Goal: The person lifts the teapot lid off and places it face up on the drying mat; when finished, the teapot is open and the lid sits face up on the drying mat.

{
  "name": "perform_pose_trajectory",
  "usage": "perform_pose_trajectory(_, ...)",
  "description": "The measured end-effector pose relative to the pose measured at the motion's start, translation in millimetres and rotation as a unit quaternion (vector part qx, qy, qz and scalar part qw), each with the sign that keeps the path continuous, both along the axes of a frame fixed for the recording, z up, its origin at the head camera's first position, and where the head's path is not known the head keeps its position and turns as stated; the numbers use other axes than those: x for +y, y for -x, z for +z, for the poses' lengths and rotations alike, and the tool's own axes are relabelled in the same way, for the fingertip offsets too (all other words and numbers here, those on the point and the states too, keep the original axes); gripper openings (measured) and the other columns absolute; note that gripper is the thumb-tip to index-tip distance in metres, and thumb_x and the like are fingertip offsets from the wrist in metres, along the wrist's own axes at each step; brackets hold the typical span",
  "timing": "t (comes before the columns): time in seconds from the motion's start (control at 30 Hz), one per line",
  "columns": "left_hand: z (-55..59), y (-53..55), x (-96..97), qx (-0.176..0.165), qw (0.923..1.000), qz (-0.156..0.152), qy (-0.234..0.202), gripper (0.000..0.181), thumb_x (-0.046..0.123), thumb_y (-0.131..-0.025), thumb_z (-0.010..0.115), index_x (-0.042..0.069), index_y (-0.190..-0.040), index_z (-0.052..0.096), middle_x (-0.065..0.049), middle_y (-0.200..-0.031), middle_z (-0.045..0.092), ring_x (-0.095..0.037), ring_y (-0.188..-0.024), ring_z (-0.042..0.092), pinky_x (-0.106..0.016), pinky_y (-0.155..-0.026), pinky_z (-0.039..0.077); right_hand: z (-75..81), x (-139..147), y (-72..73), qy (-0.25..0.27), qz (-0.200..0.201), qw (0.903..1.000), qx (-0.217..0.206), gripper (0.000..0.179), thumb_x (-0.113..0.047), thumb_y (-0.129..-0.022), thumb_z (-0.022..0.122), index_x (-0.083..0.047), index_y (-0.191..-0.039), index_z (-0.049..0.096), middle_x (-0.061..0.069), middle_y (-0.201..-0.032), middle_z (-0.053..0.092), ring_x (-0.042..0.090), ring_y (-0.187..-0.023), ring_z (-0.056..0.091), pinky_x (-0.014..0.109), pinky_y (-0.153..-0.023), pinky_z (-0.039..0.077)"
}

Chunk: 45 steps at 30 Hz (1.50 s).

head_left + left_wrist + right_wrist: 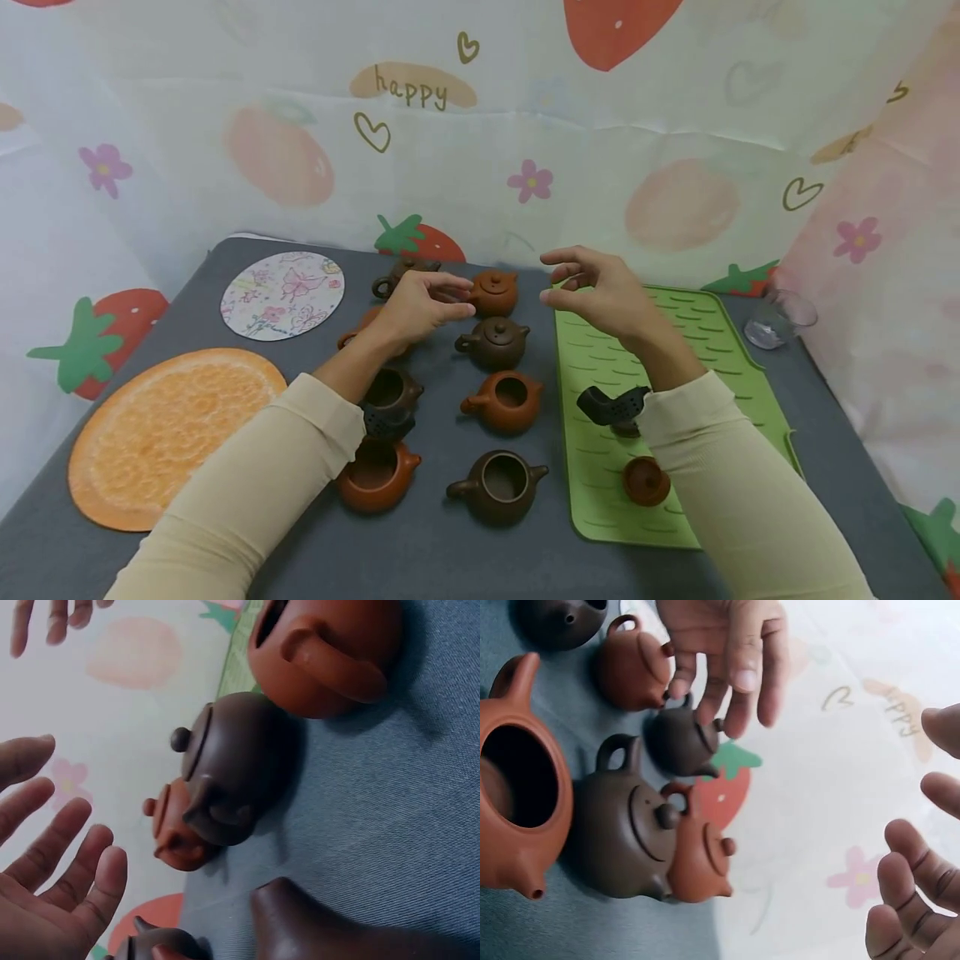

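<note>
Both hands are raised over the back of the table with nothing in them. My left hand [423, 307] has loosely bent fingers and overlaps the lidded orange-brown teapot [496, 292] in the head view. Across a gap, my right hand [592, 283] hovers above the far edge of the green mat [600, 517], fingers relaxed and spread. A lidded dark brown teapot [493, 342] stands just in front of the orange-brown one. Nearer to me are a lidless reddish teapot [487, 412] and a lidless dark teapot [480, 500]. In the right wrist view, the left hand [731, 652] reaches down past another lidded dark teapot [676, 742].
A second column of teapots lies left, partly under my left arm, including a lidless reddish teapot [378, 497]. A reddish lid [647, 481] rests on the mat. An orange round mat [172, 433], a patterned round mat [277, 296] and a clear glass [772, 325] sit around them.
</note>
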<state>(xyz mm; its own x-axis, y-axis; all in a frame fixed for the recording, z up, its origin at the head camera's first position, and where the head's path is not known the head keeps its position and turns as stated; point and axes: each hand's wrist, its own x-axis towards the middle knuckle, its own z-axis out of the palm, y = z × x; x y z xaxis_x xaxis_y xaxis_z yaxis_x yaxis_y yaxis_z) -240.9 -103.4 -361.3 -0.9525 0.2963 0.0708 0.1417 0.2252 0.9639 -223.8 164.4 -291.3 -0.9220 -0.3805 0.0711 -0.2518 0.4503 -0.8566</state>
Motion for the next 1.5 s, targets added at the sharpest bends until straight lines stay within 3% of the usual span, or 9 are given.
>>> perform_pose_trajectory(0.13,-6.8,3.7,4.0,-0.017,0.9995,0.005,0.026,0.036,0.008,-0.088,0.073,-0.001,-0.122,0.065,-0.018,-0.113,0.063,-0.028,-0.096,0.060,-0.048,-0.078,0.049,-10.7,-6,7.3,0.001,-0.002,0.9999,-0.017,0.045,-0.020,-0.089,0.071,-0.016,-0.132,0.058,0.010,-0.116,0.057,0.026,-0.103,0.055,0.049,-0.085,0.046)
perform_pose_trajectory(0.23,-11.9,5.9,6.2,-0.049,0.9982,0.007,0.033,0.038,0.009,-0.088,0.073,0.000,-0.123,0.064,-0.015,-0.111,0.063,-0.033,-0.095,0.059,-0.052,-0.080,0.047,-20.5,-11,13.4,0.000,-0.005,0.9993,-0.036,0.043,-0.020,-0.090,0.070,-0.016,-0.132,0.058,0.011,-0.115,0.057,0.026,-0.102,0.056,0.048,-0.088,0.045)
perform_pose_trajectory(0.4,-17.3,7.8,9.6,-0.093,0.9944,0.014,0.048,0.040,0.012,-0.088,0.073,0.002,-0.125,0.063,-0.012,-0.112,0.062,-0.030,-0.095,0.059,-0.050,-0.083,0.049,-35.5,-20,20.9,0.008,-0.011,0.9974,-0.071,0.041,-0.018,-0.091,0.069,-0.016,-0.130,0.058,0.013,-0.111,0.057,0.027,-0.100,0.055,0.045,-0.087,0.044)
perform_pose_trajectory(0.7,-24.4,7.8,18.6,-0.090,0.9900,0.024,0.106,0.031,0.014,-0.087,0.074,0.005,-0.116,0.069,-0.010,-0.111,0.063,-0.027,-0.091,0.060,-0.037,-0.071,0.051,-56.2,-33,29.8,0.007,-0.018,0.9949,-0.099,0.042,-0.016,-0.091,0.069,-0.008,-0.131,0.058,0.015,-0.104,0.059,0.037,-0.099,0.054,0.048,-0.083,0.044)
perform_pose_trajectory(0.93,-31.1,6.8,20.7,-0.087,0.9871,0.039,0.128,0.024,0.013,-0.087,0.075,0.007,-0.110,0.072,-0.010,-0.112,0.062,-0.025,-0.093,0.060,-0.037,-0.072,0.051,-68.1,-42,32.5,0.016,-0.015,0.9935,-0.112,0.041,-0.012,-0.090,0.069,-0.005,-0.129,0.059,0.019,-0.097,0.062,0.039,-0.091,0.056,0.056,-0.084,0.044)
perform_pose_trajectory(1.2,-32.6,6.2,20.3,-0.094,0.9825,0.075,0.142,0.016,0.012,-0.086,0.075,0.006,-0.102,0.075,-0.011,-0.110,0.062,-0.026,-0.090,0.058,-0.037,-0.070,0.051,-75.0,-46,32.2,0.014,-0.013,0.9925,-0.120,0.040,-0.010,-0.090,0.069,-0.004,-0.128,0.060,0.017,-0.092,0.062,0.040,-0.088,0.056,0.055,-0.081,0.045)
perform_pose_trajectory(1.5,-35.1,6.7,20.9,-0.108,0.9776,0.085,0.159,0.007,0.015,-0.085,0.077,0.010,-0.091,0.078,-0.009,-0.106,0.062,-0.025,-0.081,0.060,-0.036,-0.066,0.050,-81.2,-50,32.5,-0.031,-0.012,0.9935,-0.109,0.033,-0.006,-0.090,0.068,-0.001,-0.122,0.062,0.019,-0.092,0.061,0.039,-0.086,0.058,0.046,-0.075,0.048)
